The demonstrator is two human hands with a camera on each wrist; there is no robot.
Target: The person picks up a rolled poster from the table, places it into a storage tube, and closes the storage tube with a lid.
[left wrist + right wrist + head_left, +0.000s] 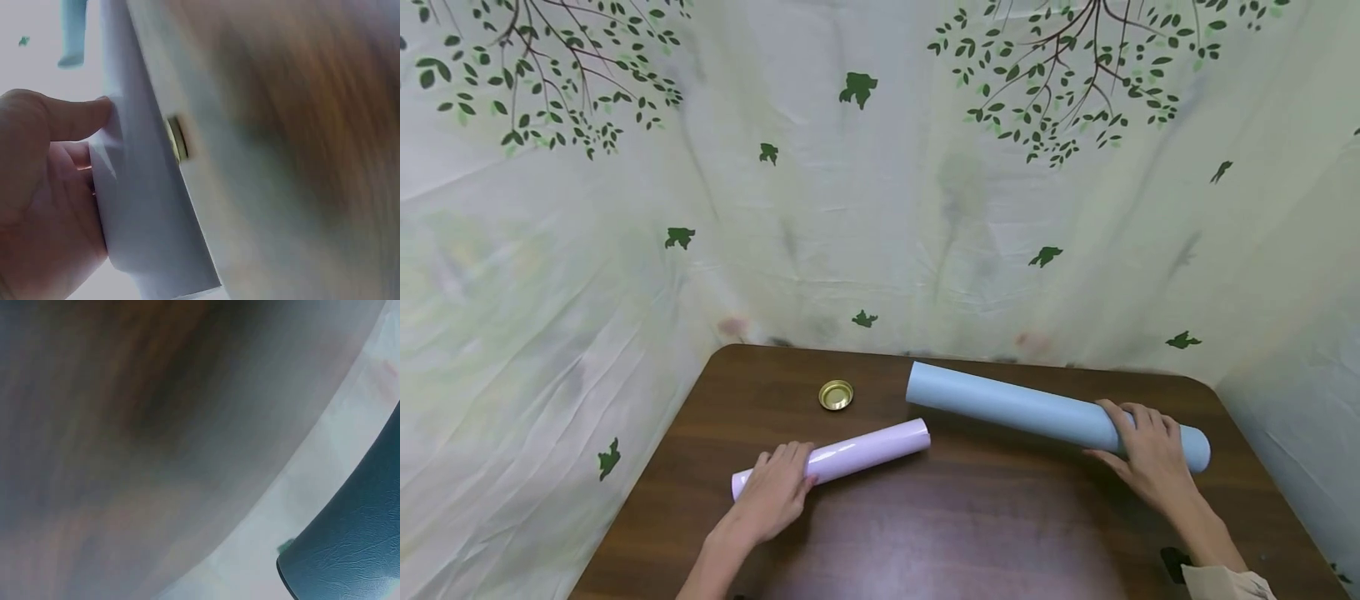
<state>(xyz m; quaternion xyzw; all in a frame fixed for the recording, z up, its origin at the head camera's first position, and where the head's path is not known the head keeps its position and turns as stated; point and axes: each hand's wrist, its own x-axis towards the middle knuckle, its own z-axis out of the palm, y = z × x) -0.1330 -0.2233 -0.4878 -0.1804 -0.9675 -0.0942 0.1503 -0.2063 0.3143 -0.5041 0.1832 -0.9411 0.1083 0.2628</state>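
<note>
My left hand (775, 492) grips a glossy lilac roll (868, 451) near its left end, fingers over the top. In the left wrist view, the thumb lies along the side of the same lilac roll (144, 200). At the right, my right hand (1153, 458) holds a longer light blue roll (1015, 405) near its right end, thumb on the near side and fingers over the top. The right wrist view catches one end of this blue roll (350, 544), its surface finely creased; the hand is out of that view. The rolls are apart, both slanting above the table.
A small round gold lid or shallow tin (836, 395) lies on the brown wooden table (970, 533), behind the lilac roll. Near the right forearm is a small black object (1174, 564), partly hidden. A pale curtain (895, 208) with leaf prints hangs behind the table.
</note>
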